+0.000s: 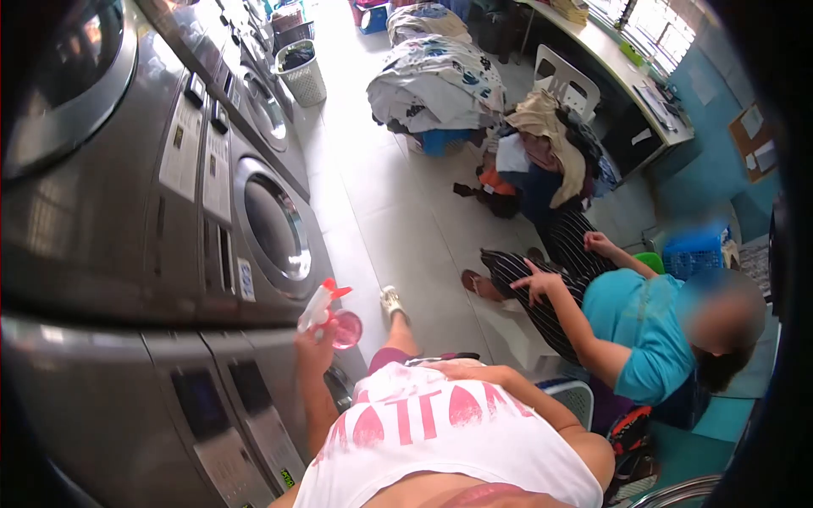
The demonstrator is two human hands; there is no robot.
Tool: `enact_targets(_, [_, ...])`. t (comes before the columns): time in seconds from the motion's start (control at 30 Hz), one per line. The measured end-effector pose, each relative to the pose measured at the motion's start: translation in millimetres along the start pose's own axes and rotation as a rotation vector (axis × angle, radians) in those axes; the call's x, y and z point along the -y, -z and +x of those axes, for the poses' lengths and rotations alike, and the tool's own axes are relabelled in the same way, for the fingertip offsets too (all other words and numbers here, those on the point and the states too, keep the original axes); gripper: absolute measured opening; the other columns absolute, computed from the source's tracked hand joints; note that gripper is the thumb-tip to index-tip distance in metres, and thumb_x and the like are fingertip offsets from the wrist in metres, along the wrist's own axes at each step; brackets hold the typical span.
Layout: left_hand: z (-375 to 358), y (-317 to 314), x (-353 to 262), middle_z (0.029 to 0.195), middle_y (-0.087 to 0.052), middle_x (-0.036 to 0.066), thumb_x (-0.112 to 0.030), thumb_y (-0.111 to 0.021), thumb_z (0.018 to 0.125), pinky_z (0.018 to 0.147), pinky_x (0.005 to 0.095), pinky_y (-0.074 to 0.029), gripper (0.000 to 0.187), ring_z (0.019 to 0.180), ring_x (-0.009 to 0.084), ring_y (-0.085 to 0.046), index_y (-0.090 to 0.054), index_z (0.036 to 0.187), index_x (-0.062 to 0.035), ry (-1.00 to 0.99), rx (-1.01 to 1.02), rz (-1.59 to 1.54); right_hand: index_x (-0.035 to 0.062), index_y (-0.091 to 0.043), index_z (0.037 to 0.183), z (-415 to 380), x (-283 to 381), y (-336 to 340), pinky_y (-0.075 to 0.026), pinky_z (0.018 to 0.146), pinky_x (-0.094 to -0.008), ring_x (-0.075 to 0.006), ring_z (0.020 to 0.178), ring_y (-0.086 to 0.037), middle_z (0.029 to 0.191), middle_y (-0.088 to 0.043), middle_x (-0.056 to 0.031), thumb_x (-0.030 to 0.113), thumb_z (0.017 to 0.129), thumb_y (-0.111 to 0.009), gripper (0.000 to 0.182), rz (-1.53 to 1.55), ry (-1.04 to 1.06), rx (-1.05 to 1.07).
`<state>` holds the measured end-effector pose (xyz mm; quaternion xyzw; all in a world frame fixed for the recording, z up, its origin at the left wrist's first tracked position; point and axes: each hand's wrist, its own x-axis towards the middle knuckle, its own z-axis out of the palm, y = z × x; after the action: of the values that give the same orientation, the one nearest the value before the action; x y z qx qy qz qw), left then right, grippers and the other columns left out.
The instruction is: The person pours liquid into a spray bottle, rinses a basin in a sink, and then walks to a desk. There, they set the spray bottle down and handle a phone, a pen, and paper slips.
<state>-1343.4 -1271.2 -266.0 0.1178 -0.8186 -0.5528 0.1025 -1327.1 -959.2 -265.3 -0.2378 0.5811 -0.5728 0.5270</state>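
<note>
My left hand (317, 339) is wrapped round a spray bottle (346, 329) with pink liquid and a white and red nozzle, held beside the machines at the left. Bent across my waist, my right arm ends in my right hand (456, 369), which lies fairly flat against my white shirt (423, 415) with pink lettering. Its fingers are small in view, and nothing shows in them.
Stacked front-loading machines (275, 220) line the left. Large piles of cloth (436, 85) and clothes (546, 157) stand ahead by a white chair (584, 89) and desk (631, 72). At right sits a person in a teal shirt (639, 317), hands raised. A basket (301, 76) is farther back.
</note>
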Motion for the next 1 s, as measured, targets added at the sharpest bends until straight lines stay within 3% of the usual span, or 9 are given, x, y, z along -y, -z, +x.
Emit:
enact_targets(0.2, [241,-30,-20,0.086,-0.061,0.007,-0.013,-0.065,0.074,0.070,0.0262,-0.043,0.029,0.079,0.0126,-0.055,-0.057,0.097,0.0012,-0.285,0.167,-0.079,0.0074,-0.030,0.124,106,76,124,-0.024,0.097,-0.0350,-0.0265,0.118,-0.029,0.130,-0.027,-0.0144,0.032,0.090,-0.037,0.042,0.149,0.108,-0.141])
enact_targets(0.43, [471,-85,-36,0.088,-0.060,0.007,-0.007,-0.065,0.073,0.072,0.0261,-0.043,0.036,0.080,0.0122,-0.055,-0.052,0.106,0.0008,-0.392,0.249,-0.103,0.0054,-0.035,0.115,222,126,274,-0.030,0.090,-0.0342,-0.0239,0.108,-0.037,0.122,-0.033,-0.0129,0.028,0.090,-0.038,0.034,0.345,0.111,-0.411])
enact_targets(0.53, [548,-96,-28,0.100,-0.057,0.007,-0.002,-0.063,0.075,0.079,0.0255,-0.043,0.033,0.088,0.0131,-0.054,-0.051,0.106,0.0029,-0.269,0.339,-0.061,0.0046,-0.037,0.111,275,146,346,-0.032,0.088,-0.0339,-0.0228,0.104,-0.040,0.119,-0.035,-0.0123,0.026,0.090,-0.039,0.030,0.397,0.111,-0.434])
enact_targets(0.67, [641,-106,-17,0.088,-0.060,0.007,-0.012,-0.066,0.074,0.071,0.0252,-0.043,0.034,0.080,0.0130,-0.055,-0.053,0.102,0.0012,-0.082,0.272,-0.178,0.0035,-0.040,0.106,349,204,453,-0.035,0.084,-0.0334,-0.0214,0.099,-0.045,0.115,-0.039,-0.0114,0.024,0.090,-0.039,0.026,0.397,0.113,-0.401])
enact_targets(0.77, [708,-103,-17,0.087,-0.060,0.006,-0.015,-0.066,0.074,0.070,0.0243,-0.043,0.035,0.079,0.0129,-0.056,-0.053,0.102,0.0016,-0.238,0.210,-0.038,0.0041,-0.038,0.102,400,264,527,-0.038,0.078,-0.0326,-0.0194,0.088,-0.050,0.108,-0.042,-0.0099,0.019,0.089,-0.042,0.020,0.154,0.183,-0.314])
enact_targets(0.8, [728,-102,-17,0.087,-0.060,0.006,-0.015,-0.066,0.074,0.070,0.0243,-0.043,0.035,0.079,0.0129,-0.056,-0.053,0.102,0.0016,-0.216,0.215,-0.035,0.0050,-0.035,0.105,417,278,551,-0.039,0.075,-0.0308,-0.0185,0.083,-0.051,0.105,-0.042,-0.0100,0.012,0.085,-0.045,0.024,-0.043,0.423,-0.298])
enact_targets(0.87, [769,-97,-18,0.086,-0.059,0.005,-0.017,-0.068,0.073,0.069,0.0245,-0.043,0.037,0.079,0.0127,-0.055,-0.054,0.102,0.0012,-0.176,0.148,0.042,0.0060,-0.031,0.108,447,303,592,-0.041,0.072,-0.0290,-0.0176,0.078,-0.052,0.102,-0.042,-0.0102,0.006,0.081,-0.049,0.032,-0.233,0.643,-0.264])
enact_targets(0.93, [813,-100,-11,0.086,-0.059,0.004,-0.017,-0.069,0.072,0.069,0.0252,-0.043,0.037,0.078,0.0126,-0.055,-0.055,0.101,0.0005,-0.157,0.092,0.032,0.0066,-0.030,0.111,471,335,636,-0.041,0.075,-0.0285,-0.0145,0.084,-0.048,0.102,-0.044,-0.0097,0.008,0.079,-0.055,0.041,0.006,0.597,-0.212])
enact_targets(1.0, [859,-101,6,0.085,-0.059,0.004,-0.016,-0.071,0.070,0.070,0.0253,-0.043,0.037,0.077,0.0120,-0.054,-0.055,0.100,-0.0007,-0.113,0.030,-0.048,0.0049,-0.033,0.113,494,370,684,-0.042,0.070,-0.0269,-0.0146,0.083,-0.048,0.102,-0.044,-0.0091,-0.004,0.071,-0.056,0.049,-0.067,0.469,-0.347])
